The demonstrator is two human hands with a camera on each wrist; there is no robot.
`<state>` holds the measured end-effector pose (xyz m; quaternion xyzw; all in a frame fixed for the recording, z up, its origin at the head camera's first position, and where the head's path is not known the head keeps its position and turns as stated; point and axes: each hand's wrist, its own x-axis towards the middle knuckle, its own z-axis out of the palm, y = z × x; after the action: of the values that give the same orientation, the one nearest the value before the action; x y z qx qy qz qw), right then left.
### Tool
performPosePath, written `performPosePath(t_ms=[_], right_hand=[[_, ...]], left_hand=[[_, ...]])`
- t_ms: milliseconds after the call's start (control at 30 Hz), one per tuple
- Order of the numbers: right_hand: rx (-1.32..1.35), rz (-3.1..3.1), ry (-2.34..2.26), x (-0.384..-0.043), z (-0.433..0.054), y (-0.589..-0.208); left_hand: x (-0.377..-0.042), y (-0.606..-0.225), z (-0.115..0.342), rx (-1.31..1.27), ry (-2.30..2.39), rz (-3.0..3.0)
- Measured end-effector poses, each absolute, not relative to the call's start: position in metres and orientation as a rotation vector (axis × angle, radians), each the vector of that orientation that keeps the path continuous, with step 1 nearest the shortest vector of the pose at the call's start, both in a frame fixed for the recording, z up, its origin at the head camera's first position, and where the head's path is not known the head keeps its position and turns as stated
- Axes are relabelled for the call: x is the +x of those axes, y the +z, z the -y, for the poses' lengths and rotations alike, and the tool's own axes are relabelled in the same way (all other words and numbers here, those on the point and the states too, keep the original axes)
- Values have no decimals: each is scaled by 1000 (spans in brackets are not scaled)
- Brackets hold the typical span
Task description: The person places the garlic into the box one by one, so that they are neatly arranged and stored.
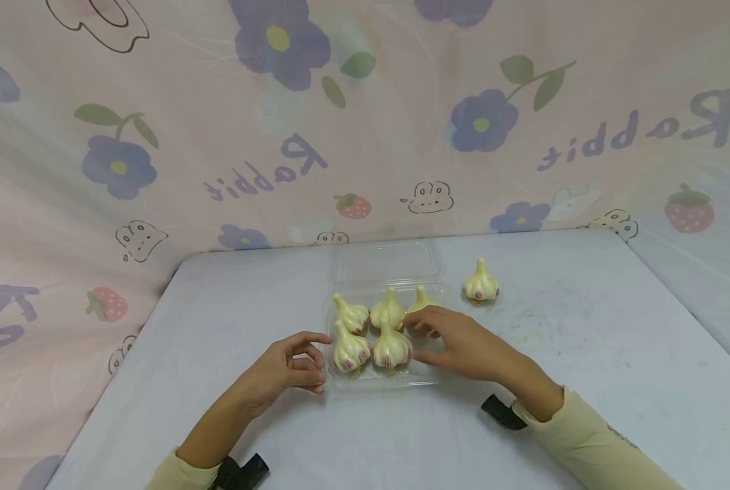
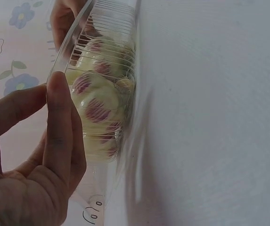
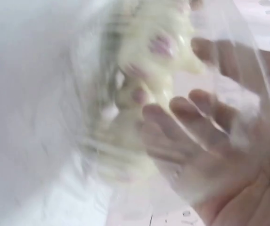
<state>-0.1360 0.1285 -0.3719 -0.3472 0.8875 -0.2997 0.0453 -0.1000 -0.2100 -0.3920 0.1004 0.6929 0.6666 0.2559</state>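
Several pale garlic bulbs with purple marks, among them a front one, stand in two rows in a clear plastic container, stems up. At its left rim, my left hand pinches the edge with its fingertips. My right hand reaches over the right side with fingers spread apart. Its fingertips lie right at the back right bulb, which they partly cover, and its thumb is beside the front bulb. In the right wrist view, blurred clear plastic overlaps the right hand's fingers.
The container's lid lies folded back toward the curtain. One more garlic bulb stands on the white table at the back right. A printed curtain hangs behind the table's far edge.
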Motion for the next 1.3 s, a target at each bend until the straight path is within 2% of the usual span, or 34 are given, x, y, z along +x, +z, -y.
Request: performPosePath(t_ms=[333, 800, 1300], right_hand=[[-984, -2735, -991, -151, -159, -355], [-786, -2880, -963, -178, -213, -353], [-535, -2911, -1009, -200, -244, -376]], left_hand=[[-100, -392, 211, 276, 1803, -1889], [-101, -393, 211, 263, 1798, -1891], [-100, -391, 210, 269, 1799, -1892]])
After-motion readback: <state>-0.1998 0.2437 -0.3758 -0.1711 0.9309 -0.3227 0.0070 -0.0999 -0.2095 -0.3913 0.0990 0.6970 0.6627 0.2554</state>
